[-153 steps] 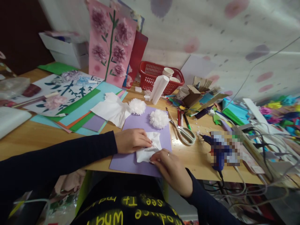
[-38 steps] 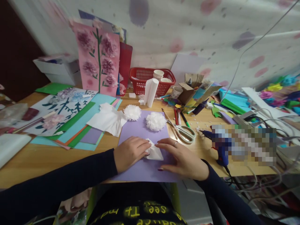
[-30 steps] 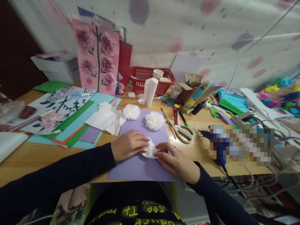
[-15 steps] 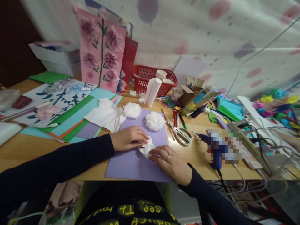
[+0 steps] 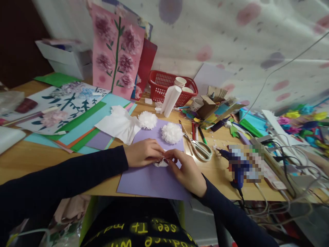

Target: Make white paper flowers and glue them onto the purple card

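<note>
The left grip [image 5: 144, 152] and right grip [image 5: 188, 173] both pinch one white tissue [image 5: 161, 163] between them; its visible long axis runs sideways, grip to grip, ends partly hidden. Beneath lies one purple sheet [image 5: 149, 183]; beyond the grips, two white flowers [image 5: 171, 133]; rightward, one pair of scissors [image 5: 195, 144] and one glue gun [image 5: 239, 168] on the surface [image 5: 213, 180].

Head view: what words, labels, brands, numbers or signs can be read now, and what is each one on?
"see It ma": yellow, upside down in the picture, on the dark shirt.
"oduce Wh": same shirt, partly cut off by the bottom edge.
Too small or blurred: any print on the paper cup.
Pixelated: anything on the glue gun.
</note>
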Demonstrator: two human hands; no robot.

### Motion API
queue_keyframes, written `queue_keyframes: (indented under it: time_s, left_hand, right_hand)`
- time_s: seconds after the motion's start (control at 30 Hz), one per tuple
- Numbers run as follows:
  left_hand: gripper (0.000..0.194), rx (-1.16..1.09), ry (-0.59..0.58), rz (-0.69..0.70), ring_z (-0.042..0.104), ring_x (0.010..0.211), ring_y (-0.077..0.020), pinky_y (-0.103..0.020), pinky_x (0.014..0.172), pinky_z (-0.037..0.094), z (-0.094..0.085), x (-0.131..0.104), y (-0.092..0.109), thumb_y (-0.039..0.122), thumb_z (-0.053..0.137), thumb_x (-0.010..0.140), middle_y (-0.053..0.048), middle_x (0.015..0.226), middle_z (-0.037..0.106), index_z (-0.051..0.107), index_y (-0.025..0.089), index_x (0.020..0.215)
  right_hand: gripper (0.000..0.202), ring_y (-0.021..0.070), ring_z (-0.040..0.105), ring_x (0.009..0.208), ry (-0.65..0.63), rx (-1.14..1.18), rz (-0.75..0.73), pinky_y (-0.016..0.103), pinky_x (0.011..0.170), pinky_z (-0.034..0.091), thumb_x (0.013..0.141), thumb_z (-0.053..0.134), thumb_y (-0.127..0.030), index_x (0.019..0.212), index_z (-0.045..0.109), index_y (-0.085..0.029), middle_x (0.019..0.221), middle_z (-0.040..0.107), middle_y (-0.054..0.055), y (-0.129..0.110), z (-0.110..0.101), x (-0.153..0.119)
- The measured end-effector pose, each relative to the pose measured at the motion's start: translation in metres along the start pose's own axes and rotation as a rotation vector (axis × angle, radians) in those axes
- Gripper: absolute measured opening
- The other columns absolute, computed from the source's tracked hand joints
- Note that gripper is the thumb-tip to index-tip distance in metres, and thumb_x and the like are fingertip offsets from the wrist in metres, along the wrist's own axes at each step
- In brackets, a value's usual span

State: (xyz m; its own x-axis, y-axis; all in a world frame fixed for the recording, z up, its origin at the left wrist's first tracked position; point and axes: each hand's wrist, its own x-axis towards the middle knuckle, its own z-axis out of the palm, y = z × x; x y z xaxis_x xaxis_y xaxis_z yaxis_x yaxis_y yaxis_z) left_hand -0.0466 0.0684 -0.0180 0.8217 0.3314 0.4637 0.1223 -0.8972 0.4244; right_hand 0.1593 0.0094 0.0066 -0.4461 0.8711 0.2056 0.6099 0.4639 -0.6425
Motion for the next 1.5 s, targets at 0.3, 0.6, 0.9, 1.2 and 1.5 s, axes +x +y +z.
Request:
queue_keyframes:
  time_s: [0.3,0.6,0.9,1.2,1.5]
  left_hand:
    - [0.013,-0.115,0.070,-0.259,0.061,0.085,-0.0195,-0.033,0.078,0.048,0.001,-0.001,0.004,0.016,0.063,0.077,-0.007,0.088,0.069,0.064,0.015,0.090]
    - [0.024,-0.060,0.015,-0.088,0.059,0.097,-0.0232,-0.039,0.086,0.047,0.001,-0.006,0.006,0.026,0.070,0.077,-0.012,0.113,0.067,0.066,0.018,0.099]
    - [0.012,0.036,0.049,-0.050,0.057,0.097,-0.0215,-0.036,0.086,0.049,0.006,-0.005,0.010,0.012,0.057,0.082,-0.014,0.105,0.066,0.064,0.014,0.091]
    - [0.019,0.199,0.240,0.050,0.055,0.099,-0.0202,-0.036,0.086,0.051,0.000,0.000,0.021,0.007,0.053,0.082,-0.011,0.113,0.064,0.063,0.017,0.095]
    - [0.038,-0.024,0.360,-0.077,0.054,0.110,-0.0251,-0.043,0.092,0.048,-0.012,0.006,0.043,0.009,0.057,0.074,-0.013,0.121,0.057,0.056,0.019,0.110]
  right_hand:
    - [0.003,0.0126,0.054,0.065,0.140,0.048,0.062,0.025,0.061,0.043,0.082,0.056,-0.016,0.082,0.058,-0.019,0.074,0.062,0.001,0.007,0.015,0.000]
    - [0.015,0.0145,0.052,0.068,0.098,-0.033,0.226,0.027,0.062,0.042,0.078,0.061,-0.022,0.090,0.055,-0.017,0.078,0.057,0.002,0.017,0.013,0.006]
    - [0.018,0.0137,0.055,0.061,-0.119,0.073,0.314,0.026,0.057,0.042,0.088,0.049,-0.025,0.098,0.059,-0.014,0.072,0.062,0.003,0.012,-0.008,0.016]
    - [0.030,0.0104,0.060,0.071,-0.100,0.815,0.324,0.025,0.068,0.049,0.076,0.069,-0.038,0.091,0.051,-0.019,0.081,0.060,-0.002,0.009,-0.012,0.016]
    - [0.040,0.0106,0.064,0.057,0.128,1.099,0.352,0.024,0.058,0.054,0.070,0.076,-0.037,0.089,0.044,-0.021,0.067,0.067,-0.004,-0.004,0.004,0.011]
